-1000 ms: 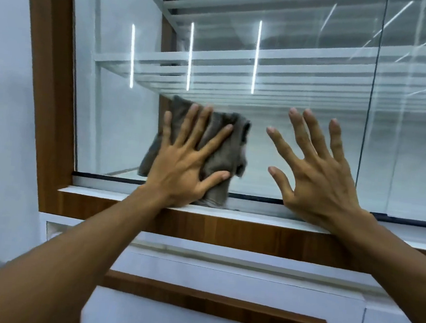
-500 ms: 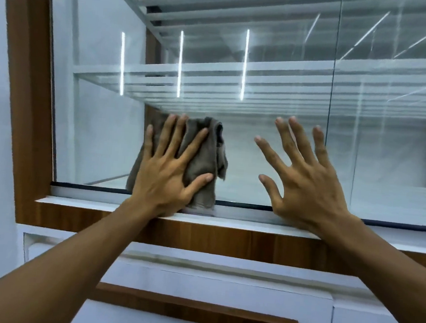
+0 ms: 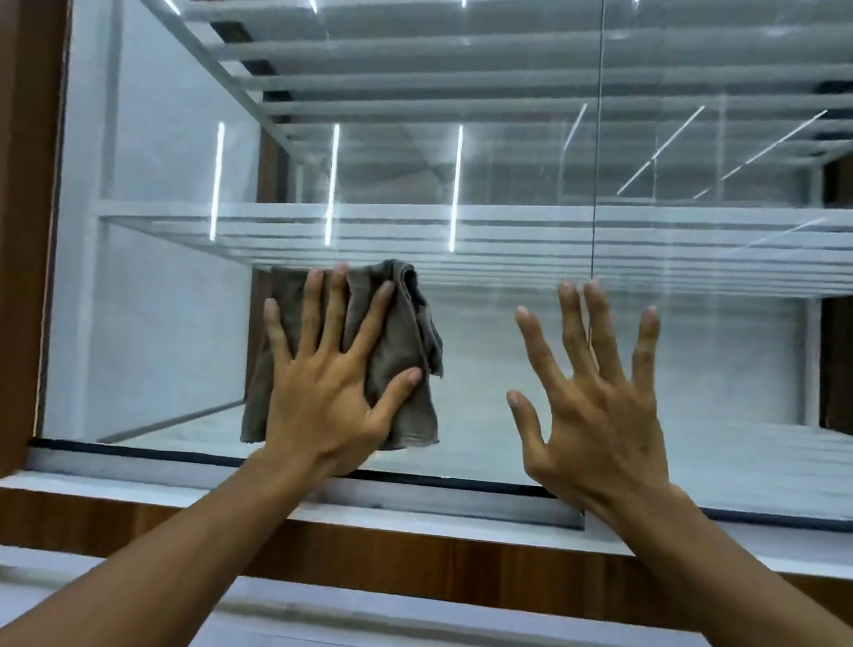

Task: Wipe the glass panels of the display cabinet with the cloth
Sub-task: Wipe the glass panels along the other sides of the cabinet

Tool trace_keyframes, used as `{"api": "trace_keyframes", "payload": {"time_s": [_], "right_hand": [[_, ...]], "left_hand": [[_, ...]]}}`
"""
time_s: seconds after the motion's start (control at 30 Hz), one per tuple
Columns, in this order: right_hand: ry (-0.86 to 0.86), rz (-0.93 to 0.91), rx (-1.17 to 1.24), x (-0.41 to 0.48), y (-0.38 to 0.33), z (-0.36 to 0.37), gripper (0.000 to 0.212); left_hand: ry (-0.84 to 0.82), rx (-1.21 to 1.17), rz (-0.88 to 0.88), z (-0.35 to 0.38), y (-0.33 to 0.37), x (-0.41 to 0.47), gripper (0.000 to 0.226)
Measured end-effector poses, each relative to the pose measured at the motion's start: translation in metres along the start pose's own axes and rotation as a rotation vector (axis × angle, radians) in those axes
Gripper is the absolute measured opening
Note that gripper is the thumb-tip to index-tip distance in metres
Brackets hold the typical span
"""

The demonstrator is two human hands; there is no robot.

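The cloth (image 3: 405, 337) is pressed low on the glass panel (image 3: 158, 300) by the flat, open left hand (image 3: 327, 397). The right hand (image 3: 601, 421) is spread open, its grip empty. Most of the glass is judged unwiped.

Upright glass panel (image 3: 156, 325) in wood frame (image 3: 4, 234); grey cloth (image 3: 413, 420) flat against glass; white ledge (image 3: 141, 492) beneath.

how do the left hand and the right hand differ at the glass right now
The left hand presses a grey cloth flat against the glass panel; the right hand has nothing under it. The left hand sits well left of the vertical panel seam; the right hand's fingertips overlap that seam. Both are open, fingers spread and pointing up.
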State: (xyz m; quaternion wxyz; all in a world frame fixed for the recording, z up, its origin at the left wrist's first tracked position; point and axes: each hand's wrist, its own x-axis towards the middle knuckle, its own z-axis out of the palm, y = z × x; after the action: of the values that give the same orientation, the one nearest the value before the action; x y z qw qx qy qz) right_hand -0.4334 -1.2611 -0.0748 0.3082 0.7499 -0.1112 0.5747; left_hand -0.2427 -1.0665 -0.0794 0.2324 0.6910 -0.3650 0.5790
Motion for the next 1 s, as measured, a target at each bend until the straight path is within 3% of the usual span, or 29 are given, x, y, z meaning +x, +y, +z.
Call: {"api": "trace_keyframes", "payload": {"time_s": [0.07, 0.17, 0.3, 0.4, 0.5, 0.63, 0.87, 1.0], "right_hand": [[0.001, 0.001, -0.008, 0.0, -0.002, 0.0, 0.078], [0.006, 0.005, 0.002, 0.001, 0.0, -0.002, 0.078], [0.025, 0.008, 0.054, 0.005, -0.002, -0.005, 0.075], [0.043, 0.021, 0.105, 0.022, 0.012, -0.008, 0.073], [0.057, 0.091, 0.137, 0.046, 0.035, -0.012, 0.071], [0.082, 0.124, 0.17, 0.066, 0.063, -0.019, 0.068], [0.047, 0.04, 0.107, 0.123, 0.107, -0.032, 0.066], [0.082, 0.08, 0.121, 0.173, 0.125, -0.039, 0.064]], "left_hand": [[-0.013, -0.027, -0.049, 0.0, 0.028, 0.013, 0.084], [-0.047, 0.006, 0.156, 0.002, 0.06, 0.017, 0.083], [-0.039, 0.023, 0.288, 0.001, 0.038, 0.012, 0.083], [-0.008, -0.017, 0.112, -0.002, 0.028, 0.034, 0.083], [-0.008, -0.086, -0.064, -0.005, 0.061, 0.065, 0.082], [0.01, -0.078, 0.101, 0.001, 0.097, 0.086, 0.081], [0.033, -0.078, 0.151, -0.016, 0.106, 0.19, 0.077], [0.063, -0.067, 0.159, -0.026, 0.097, 0.247, 0.075]]}}
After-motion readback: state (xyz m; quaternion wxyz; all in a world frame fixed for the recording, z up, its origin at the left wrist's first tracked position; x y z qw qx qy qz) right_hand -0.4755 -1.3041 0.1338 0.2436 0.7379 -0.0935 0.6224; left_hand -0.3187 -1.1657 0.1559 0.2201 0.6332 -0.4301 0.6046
